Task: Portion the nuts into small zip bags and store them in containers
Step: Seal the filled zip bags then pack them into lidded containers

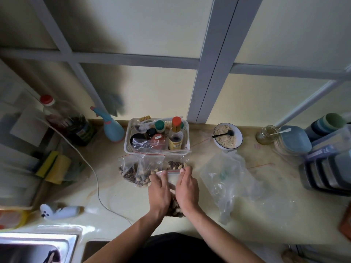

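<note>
White basket (128, 138) at centre of counter (121, 198), holding bottles, one with orange cap (176, 121), plus a brush (144, 127). Blue spray bottle (112, 128) just beside basket at 9 o'clock. Dark bottle with red cap (47, 100) farther out at 9 o'clock, against wall. Yellow sponges (55, 168) at 8 o'clock. White cable (95, 177) running across counter between sponges and basket. Bowl of flakes (227, 138) with black spoon (223, 134) at 3 o'clock of basket. Glass jar (266, 137) with white spoon beyond bowl. Steel sink (36, 247) at 7 o'clock, frame corner.
</note>
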Demonstrator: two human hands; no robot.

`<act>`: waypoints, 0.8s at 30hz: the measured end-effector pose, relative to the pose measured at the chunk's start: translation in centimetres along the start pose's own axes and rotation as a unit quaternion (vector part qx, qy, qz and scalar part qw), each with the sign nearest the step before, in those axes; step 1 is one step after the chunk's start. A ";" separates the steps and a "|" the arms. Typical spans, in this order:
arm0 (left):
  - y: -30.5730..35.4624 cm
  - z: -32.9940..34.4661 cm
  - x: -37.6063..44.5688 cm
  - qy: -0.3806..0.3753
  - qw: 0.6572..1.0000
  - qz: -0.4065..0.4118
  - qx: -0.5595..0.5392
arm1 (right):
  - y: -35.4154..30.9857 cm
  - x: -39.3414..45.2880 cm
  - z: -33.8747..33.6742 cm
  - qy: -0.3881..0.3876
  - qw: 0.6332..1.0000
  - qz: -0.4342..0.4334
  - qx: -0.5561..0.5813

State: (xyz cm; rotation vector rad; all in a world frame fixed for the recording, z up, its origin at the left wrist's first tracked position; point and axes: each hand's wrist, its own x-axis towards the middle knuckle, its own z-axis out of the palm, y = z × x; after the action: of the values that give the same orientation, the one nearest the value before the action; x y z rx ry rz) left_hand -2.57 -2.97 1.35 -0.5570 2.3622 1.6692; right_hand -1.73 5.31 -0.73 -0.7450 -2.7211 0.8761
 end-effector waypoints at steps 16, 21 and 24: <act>0.6 2.7 0.0 0.040 0.997 0.060 0.035 | 0.9 1.5 -1.9 -0.059 0.997 0.035 0.046; 0.2 3.4 -0.4 0.057 0.995 0.071 0.045 | 1.4 1.3 -2.7 -0.076 0.995 0.040 0.042; 0.1 3.7 -0.7 0.056 0.995 0.073 0.040 | 1.8 1.8 -3.2 -0.120 0.987 0.080 0.075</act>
State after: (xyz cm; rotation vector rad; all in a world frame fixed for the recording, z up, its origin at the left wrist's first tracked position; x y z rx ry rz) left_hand -2.15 0.65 0.44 -0.4855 2.5954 1.6323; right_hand -1.50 9.10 0.82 -0.8883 -2.7855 1.2657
